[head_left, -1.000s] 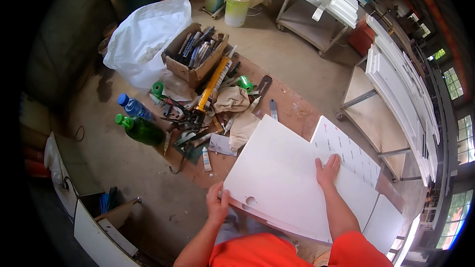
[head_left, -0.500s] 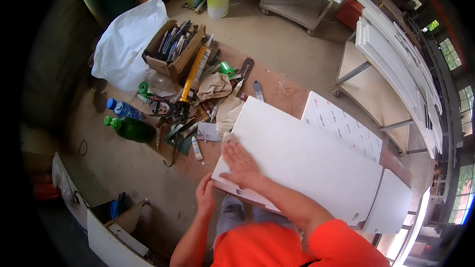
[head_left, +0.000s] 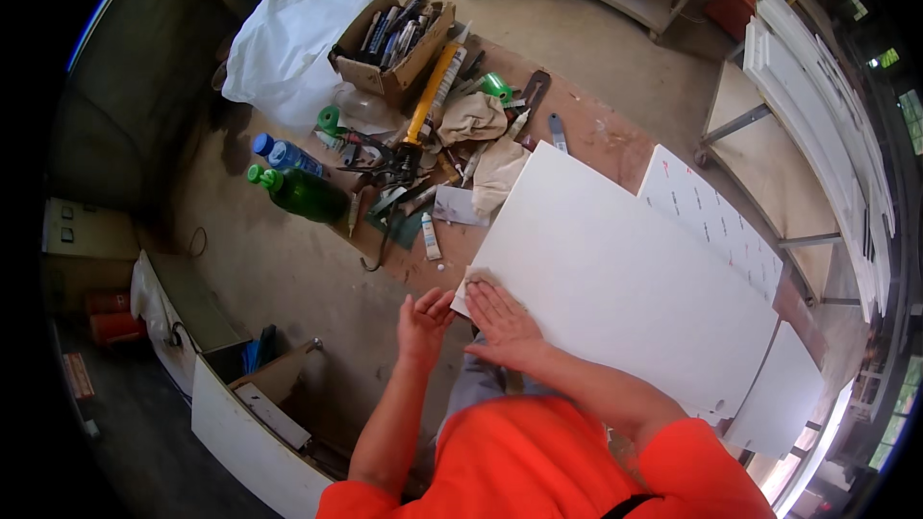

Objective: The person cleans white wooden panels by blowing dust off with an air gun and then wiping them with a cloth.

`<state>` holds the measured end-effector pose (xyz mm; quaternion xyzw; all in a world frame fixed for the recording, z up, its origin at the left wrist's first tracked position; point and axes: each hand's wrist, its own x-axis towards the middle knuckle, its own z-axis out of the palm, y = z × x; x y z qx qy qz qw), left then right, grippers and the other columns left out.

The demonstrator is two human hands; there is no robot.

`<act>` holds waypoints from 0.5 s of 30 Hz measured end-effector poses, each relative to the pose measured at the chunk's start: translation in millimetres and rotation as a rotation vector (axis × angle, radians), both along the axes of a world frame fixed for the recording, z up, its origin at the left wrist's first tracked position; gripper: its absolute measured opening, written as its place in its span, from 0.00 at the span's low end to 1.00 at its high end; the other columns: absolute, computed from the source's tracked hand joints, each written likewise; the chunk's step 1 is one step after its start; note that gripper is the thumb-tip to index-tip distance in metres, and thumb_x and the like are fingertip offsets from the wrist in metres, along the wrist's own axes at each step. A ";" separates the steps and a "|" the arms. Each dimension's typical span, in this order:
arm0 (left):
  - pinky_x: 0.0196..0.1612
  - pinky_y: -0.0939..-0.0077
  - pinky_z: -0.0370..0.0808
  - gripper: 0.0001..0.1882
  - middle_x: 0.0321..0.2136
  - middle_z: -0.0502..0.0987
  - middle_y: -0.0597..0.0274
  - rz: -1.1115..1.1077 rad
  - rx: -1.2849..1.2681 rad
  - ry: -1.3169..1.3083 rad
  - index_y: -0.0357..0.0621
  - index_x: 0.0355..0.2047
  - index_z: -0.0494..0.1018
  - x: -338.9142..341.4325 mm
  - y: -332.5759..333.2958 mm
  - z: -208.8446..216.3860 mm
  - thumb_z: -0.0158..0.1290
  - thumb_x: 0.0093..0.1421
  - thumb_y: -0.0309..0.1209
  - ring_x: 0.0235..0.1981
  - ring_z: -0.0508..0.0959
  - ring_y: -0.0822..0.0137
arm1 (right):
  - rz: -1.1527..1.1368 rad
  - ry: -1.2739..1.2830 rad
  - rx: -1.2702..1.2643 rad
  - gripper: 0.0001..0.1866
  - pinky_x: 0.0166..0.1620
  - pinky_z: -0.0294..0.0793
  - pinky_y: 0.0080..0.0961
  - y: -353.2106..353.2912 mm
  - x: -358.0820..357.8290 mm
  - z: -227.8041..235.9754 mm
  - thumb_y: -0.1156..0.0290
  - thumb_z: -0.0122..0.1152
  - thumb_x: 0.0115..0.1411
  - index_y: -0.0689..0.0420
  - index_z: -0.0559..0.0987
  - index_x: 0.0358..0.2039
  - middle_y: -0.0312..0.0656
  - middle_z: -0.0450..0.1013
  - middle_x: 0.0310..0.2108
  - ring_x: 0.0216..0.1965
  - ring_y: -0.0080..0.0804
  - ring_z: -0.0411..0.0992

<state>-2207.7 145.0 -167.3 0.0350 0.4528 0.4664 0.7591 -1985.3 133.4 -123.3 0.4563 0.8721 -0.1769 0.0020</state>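
Note:
A large white panel lies flat on the worktable at the right. My right hand rests palm down at the panel's near-left corner. Under its fingertips is a small piece of beige cloth, pressed against the surface and partly hidden by the fingers. Just left of that corner my left hand is open with its fingers apart, fingertips close to the panel's edge. Whether they touch the edge, I cannot tell. A tube with a white cap lies on the table beyond the hands.
Crumpled beige cloths, a caulking gun, a putty knife and an open box of pens crowd the table's far left. A green bottle stands there too. Another white panel lies behind mine.
My right hand and the cloth have slid nearer to me, down to the panel's corner. My left hand has loosened from the panel's edge and spread its fingers. The view has shifted.

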 end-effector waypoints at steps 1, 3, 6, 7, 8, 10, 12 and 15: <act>0.68 0.57 0.66 0.37 0.61 0.77 0.46 0.005 0.009 0.012 0.35 0.65 0.68 -0.3 -1.3 -1.2 0.33 0.76 0.57 0.62 0.75 0.53 | 0.000 -0.007 -0.005 0.56 0.81 0.32 0.44 -8.7 12.7 4.1 0.31 0.52 0.65 0.65 0.54 0.77 0.51 0.45 0.80 0.81 0.44 0.39; 0.69 0.57 0.66 0.38 0.61 0.77 0.46 0.004 0.025 0.035 0.35 0.66 0.66 6.9 -2.5 -4.0 0.33 0.76 0.58 0.62 0.75 0.53 | -0.013 -0.020 -0.015 0.55 0.80 0.34 0.44 -18.6 30.6 13.6 0.32 0.53 0.65 0.65 0.56 0.76 0.51 0.46 0.80 0.81 0.44 0.40; 0.70 0.56 0.65 0.39 0.63 0.75 0.45 -0.014 0.021 0.079 0.35 0.65 0.66 11.7 -1.5 -14.2 0.36 0.75 0.59 0.65 0.73 0.52 | -0.010 0.083 0.053 0.55 0.80 0.38 0.43 11.1 -10.8 3.1 0.34 0.58 0.63 0.65 0.57 0.75 0.53 0.51 0.78 0.80 0.47 0.45; 0.70 0.57 0.65 0.39 0.63 0.75 0.44 -0.016 0.027 0.049 0.34 0.66 0.65 13.7 -3.1 -12.5 0.35 0.76 0.59 0.64 0.73 0.52 | -0.009 0.081 0.077 0.55 0.80 0.38 0.43 20.4 -21.9 -4.7 0.34 0.58 0.63 0.65 0.57 0.76 0.53 0.50 0.79 0.80 0.46 0.45; 0.70 0.57 0.66 0.39 0.62 0.75 0.44 -0.021 0.038 0.019 0.34 0.66 0.65 15.9 0.3 -8.2 0.34 0.76 0.59 0.64 0.74 0.53 | -0.010 0.079 0.106 0.56 0.80 0.38 0.43 32.8 -31.4 -13.9 0.34 0.59 0.62 0.64 0.56 0.76 0.53 0.49 0.79 0.80 0.46 0.44; 0.69 0.58 0.66 0.39 0.62 0.76 0.43 -0.009 0.031 0.019 0.33 0.66 0.65 9.8 -1.0 -2.9 0.34 0.77 0.59 0.63 0.74 0.53 | -0.041 0.071 0.069 0.57 0.80 0.37 0.43 38.0 -36.0 -13.2 0.34 0.59 0.63 0.65 0.54 0.77 0.53 0.47 0.80 0.81 0.45 0.41; 0.68 0.58 0.67 0.38 0.61 0.76 0.43 0.017 -0.003 0.067 0.33 0.66 0.65 2.7 -8.2 0.4 0.34 0.77 0.58 0.63 0.75 0.54 | -0.108 0.047 -0.058 0.57 0.80 0.36 0.43 28.9 -3.9 3.8 0.33 0.57 0.64 0.66 0.52 0.77 0.52 0.45 0.80 0.81 0.45 0.39; 0.67 0.59 0.69 0.38 0.58 0.78 0.44 0.059 0.023 0.139 0.32 0.64 0.67 -6.6 -24.8 3.3 0.33 0.78 0.57 0.60 0.77 0.55 | -0.439 -0.066 0.099 0.61 0.80 0.35 0.46 13.3 84.3 -11.7 0.33 0.61 0.62 0.69 0.49 0.77 0.57 0.39 0.80 0.81 0.51 0.34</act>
